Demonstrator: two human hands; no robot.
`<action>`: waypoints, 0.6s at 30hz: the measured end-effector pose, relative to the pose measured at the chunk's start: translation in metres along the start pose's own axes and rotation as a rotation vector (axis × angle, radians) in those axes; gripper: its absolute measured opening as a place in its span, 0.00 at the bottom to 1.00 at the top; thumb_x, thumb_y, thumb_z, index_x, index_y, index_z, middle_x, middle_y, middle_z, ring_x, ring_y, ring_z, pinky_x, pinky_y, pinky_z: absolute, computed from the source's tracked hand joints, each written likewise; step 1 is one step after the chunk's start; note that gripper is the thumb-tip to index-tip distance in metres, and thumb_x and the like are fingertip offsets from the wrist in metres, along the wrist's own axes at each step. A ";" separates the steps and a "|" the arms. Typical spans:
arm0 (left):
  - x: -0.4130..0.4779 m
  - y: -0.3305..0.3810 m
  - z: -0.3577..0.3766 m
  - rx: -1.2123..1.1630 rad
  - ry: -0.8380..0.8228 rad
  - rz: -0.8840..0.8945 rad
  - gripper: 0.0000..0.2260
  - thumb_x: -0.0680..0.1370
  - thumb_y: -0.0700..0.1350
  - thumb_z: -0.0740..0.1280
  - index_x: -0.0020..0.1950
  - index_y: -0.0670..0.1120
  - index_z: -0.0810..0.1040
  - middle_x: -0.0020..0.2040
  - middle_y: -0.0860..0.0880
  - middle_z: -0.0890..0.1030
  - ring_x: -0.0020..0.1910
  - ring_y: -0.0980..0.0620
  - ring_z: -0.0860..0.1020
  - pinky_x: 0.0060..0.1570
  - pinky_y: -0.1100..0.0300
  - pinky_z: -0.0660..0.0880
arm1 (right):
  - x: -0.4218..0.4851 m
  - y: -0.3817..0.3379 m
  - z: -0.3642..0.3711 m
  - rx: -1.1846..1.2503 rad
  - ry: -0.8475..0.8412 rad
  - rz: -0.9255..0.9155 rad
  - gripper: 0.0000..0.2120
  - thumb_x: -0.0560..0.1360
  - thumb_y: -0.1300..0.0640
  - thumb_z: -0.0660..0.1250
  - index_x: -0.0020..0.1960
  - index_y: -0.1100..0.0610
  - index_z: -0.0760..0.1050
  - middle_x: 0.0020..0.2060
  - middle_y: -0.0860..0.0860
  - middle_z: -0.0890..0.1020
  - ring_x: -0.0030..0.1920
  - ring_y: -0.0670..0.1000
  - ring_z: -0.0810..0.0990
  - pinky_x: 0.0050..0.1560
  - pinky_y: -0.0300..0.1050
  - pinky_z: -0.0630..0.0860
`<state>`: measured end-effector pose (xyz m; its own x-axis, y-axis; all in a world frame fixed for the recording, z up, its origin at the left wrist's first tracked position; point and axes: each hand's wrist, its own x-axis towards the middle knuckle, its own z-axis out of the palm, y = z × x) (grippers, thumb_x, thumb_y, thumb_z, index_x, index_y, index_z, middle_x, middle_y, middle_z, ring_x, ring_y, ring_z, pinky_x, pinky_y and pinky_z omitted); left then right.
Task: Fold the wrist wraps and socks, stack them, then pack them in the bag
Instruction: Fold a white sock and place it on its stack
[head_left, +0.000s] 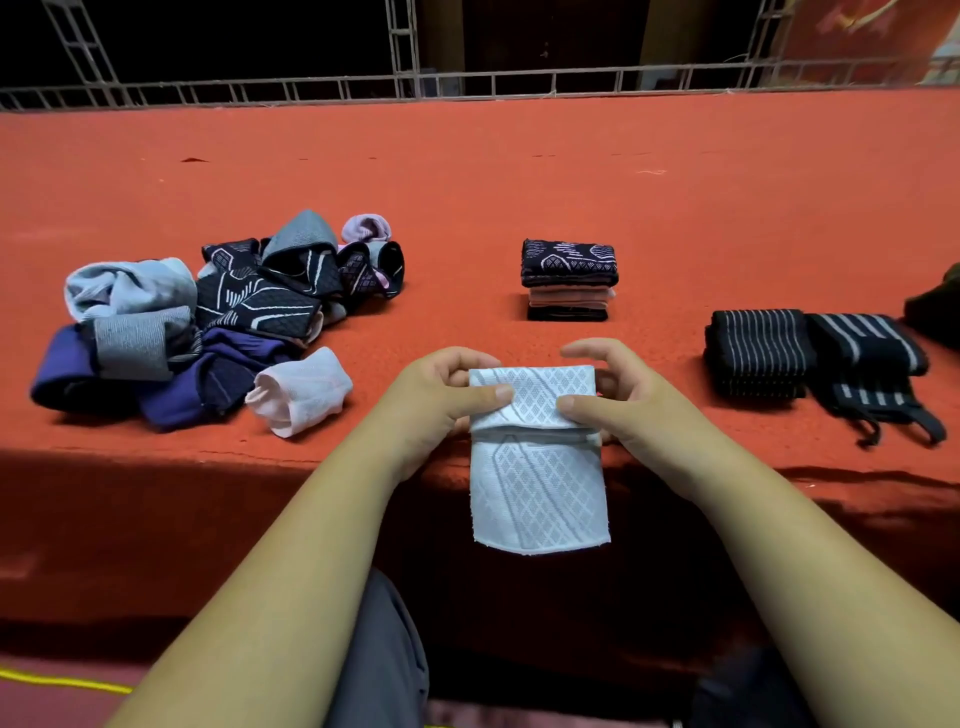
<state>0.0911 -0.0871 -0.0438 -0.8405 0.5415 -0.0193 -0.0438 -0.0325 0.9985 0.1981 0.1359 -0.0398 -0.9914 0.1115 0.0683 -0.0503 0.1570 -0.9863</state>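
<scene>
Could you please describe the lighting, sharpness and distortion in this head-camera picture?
Head view: wide-angle distortion bows the railing; behind it is nearly black; the sock, left hand and right hand are evenly lit and sharp, without glare.

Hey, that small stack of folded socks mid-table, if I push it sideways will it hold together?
Probably not as one block: the stack of folded socks is several loose layers, so the top dark one would likely slide off first. It looks soft and light, so the rough red table cover may drag the bottom layer.
</scene>
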 end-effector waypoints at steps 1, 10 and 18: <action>0.000 0.000 0.000 -0.023 0.008 0.006 0.15 0.76 0.34 0.77 0.61 0.40 0.81 0.49 0.43 0.87 0.44 0.50 0.85 0.42 0.61 0.80 | 0.000 -0.001 0.000 -0.007 0.001 0.024 0.19 0.78 0.57 0.76 0.66 0.45 0.78 0.54 0.53 0.88 0.50 0.62 0.87 0.52 0.60 0.79; -0.004 0.002 0.001 -0.052 -0.056 -0.012 0.17 0.78 0.41 0.76 0.66 0.39 0.80 0.59 0.40 0.87 0.58 0.42 0.86 0.62 0.44 0.82 | 0.001 -0.002 0.000 -0.060 0.045 0.025 0.09 0.79 0.58 0.76 0.58 0.51 0.86 0.50 0.50 0.90 0.43 0.47 0.87 0.45 0.46 0.78; -0.002 0.001 0.000 -0.004 -0.004 0.002 0.15 0.78 0.36 0.75 0.65 0.40 0.81 0.57 0.40 0.87 0.57 0.38 0.86 0.61 0.42 0.81 | 0.005 0.005 0.001 0.004 0.014 0.058 0.12 0.80 0.49 0.74 0.60 0.53 0.85 0.50 0.53 0.89 0.44 0.52 0.84 0.45 0.50 0.78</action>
<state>0.0933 -0.0882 -0.0427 -0.8385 0.5446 -0.0175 -0.0445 -0.0364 0.9983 0.1924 0.1364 -0.0441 -0.9909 0.1337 0.0125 0.0071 0.1455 -0.9893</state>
